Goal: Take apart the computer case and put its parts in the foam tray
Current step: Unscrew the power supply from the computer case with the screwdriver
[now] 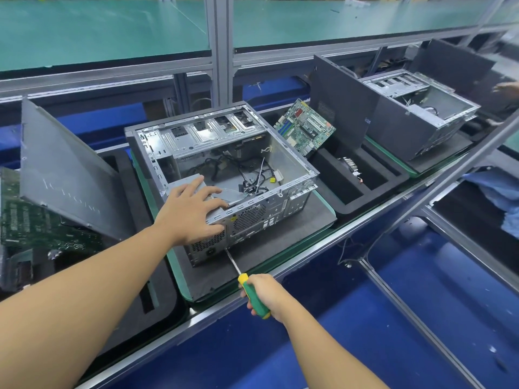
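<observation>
Steadiness comes first. At the left of the frame the grey side panel [64,169] leans off the case already, so start from your left hand [193,209] in the middle. Its fingers [209,190] lie spread and nearly straight across the top of the power supply [206,245], thumb down on the perforated back wall, gripping nothing, only pressing. Bear down there so the computer case [252,214], which sits open-topped on the dark mat in the centre, cannot slide when you turn.

Just below that hand the screwdriver [247,287] runs up from the lower middle, its tip at the bottom rear corner of the case beside the power socket. Whether it is seated in a screw head I cannot tell. Line the shaft straight with the screw, push in before you twist, and turn slowly so the tip does not slip out.

Your right hand [269,296] is wrapped tight round the green and yellow handle, all fingers curled. Further right, the motherboard [304,126] stands on edge in the foam tray [348,207], where the power supply likely goes once its screws are out.
</observation>
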The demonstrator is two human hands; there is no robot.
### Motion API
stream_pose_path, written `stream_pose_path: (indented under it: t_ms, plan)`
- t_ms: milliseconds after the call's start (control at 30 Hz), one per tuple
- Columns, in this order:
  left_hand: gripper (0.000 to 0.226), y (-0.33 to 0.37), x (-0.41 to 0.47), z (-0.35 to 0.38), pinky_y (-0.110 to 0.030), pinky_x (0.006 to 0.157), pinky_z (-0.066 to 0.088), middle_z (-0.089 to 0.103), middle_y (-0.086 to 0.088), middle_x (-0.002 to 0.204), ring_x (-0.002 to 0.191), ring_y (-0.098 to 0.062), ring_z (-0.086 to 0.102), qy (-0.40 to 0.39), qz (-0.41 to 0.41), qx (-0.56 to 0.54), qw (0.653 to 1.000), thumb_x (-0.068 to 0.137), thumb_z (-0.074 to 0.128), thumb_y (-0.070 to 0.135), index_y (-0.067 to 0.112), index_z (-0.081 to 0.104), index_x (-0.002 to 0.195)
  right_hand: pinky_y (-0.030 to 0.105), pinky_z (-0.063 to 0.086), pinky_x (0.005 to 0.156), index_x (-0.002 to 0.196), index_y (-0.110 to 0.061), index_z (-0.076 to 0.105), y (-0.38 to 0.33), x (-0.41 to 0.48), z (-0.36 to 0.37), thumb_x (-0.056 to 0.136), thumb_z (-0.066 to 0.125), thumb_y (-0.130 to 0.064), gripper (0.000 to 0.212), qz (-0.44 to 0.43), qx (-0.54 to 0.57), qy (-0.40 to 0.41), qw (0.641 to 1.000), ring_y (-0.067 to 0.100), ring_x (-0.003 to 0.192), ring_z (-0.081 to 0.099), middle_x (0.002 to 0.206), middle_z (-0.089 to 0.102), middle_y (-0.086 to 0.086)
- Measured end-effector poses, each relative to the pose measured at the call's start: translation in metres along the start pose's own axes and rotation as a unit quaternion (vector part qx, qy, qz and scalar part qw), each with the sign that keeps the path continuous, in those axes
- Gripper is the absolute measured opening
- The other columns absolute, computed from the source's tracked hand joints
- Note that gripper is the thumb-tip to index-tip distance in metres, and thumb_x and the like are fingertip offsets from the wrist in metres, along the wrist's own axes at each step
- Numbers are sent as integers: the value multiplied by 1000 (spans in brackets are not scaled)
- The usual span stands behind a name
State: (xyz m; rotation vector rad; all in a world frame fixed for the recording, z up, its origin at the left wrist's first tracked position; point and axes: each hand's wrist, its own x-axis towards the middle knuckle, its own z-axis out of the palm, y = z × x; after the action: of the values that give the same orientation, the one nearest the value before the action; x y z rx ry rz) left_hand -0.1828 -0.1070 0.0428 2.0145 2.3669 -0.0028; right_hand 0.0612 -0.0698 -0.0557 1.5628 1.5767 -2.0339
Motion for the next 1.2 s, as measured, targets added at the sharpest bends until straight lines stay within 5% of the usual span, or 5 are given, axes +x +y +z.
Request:
stream_pose_path:
  t_ms: [200,300,533,767,1200]
  plan:
    - [61,0,0,-1,-46,119,11,25,19,158,153,-20,2,-2,-2,1,1000,80,31,78,55,41,136,36,53,74,103,-14,61,11,2,-4,100,53,-22,12,-87,-79,26,993,19,79,61,103,70,7]
    - [64,0,0,0,-46,119,11,25,20,157,153,-20,2,-1,-4,3,1000,78,26,79,55,41,135,27,55,62,105,-21,55,14,3,-6,99,58,-22,6,-94,-25,36,995,13,69,63,102,61,2]
    - [62,1,-1,-1,-46,118,11,26,19,157,153,-21,2,-1,-1,8,1000,80,29,78,55,41,136,28,53,57,109,-19,55,12,5,-2,99,56,-30,15,-79,-26,18,996,11,59,60,100,64,5]
    - [58,1,0,-2,-45,119,10,25,19,158,153,-20,1,-2,3,4,1000,84,36,75,54,41,137,29,53,59,108,-6,65,7,2,0,101,40,-18,28,-43,9,-1,999,17,66,59,86,74,5]
    - [63,2,-1,-3,-44,119,9,24,20,158,153,-19,0,-7,-3,10,1000,80,29,77,55,39,138,29,49,55,111,-19,57,7,0,-4,100,54,-33,18,-61,-28,6,998,17,64,58,94,67,4]
